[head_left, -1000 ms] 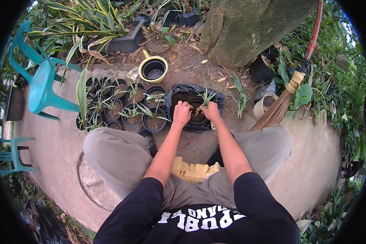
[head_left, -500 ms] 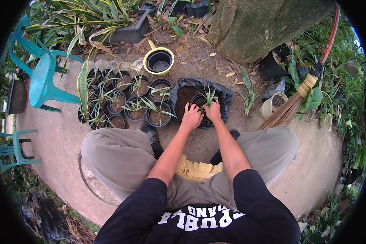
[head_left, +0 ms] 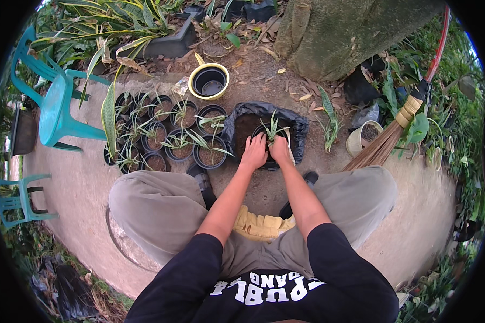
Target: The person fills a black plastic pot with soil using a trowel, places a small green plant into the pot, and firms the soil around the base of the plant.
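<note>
A small potted plant with narrow striped leaves (head_left: pixel 273 125) stands in a black pot (head_left: pixel 261 129) in front of me. The pot sits inside a black plastic bag (head_left: pixel 293 119) with dark soil (head_left: pixel 246 125) in it. At the pot's left side, my left hand (head_left: pixel 255 152) reaches in with its fingers stretched over the soil. Close by the stem, my right hand (head_left: pixel 279 151) has its fingers curled at the plant's base; their tips are partly hidden by the hand and leaves.
Several black pots with similar seedlings (head_left: pixel 210 152) are grouped at the left. Behind them stands a yellow-rimmed dipper (head_left: pixel 226 86) holding a black pot. A broom (head_left: pixel 380 142) and a pale pot (head_left: pixel 355 141) lie right; a teal chair (head_left: pixel 59 110) is far left. A tree trunk (head_left: pixel 350 37) rises beyond.
Both hands have shifted slightly, the right one lower and closer to the left. The plant's leaves now lean a little further left and show more fully.
</note>
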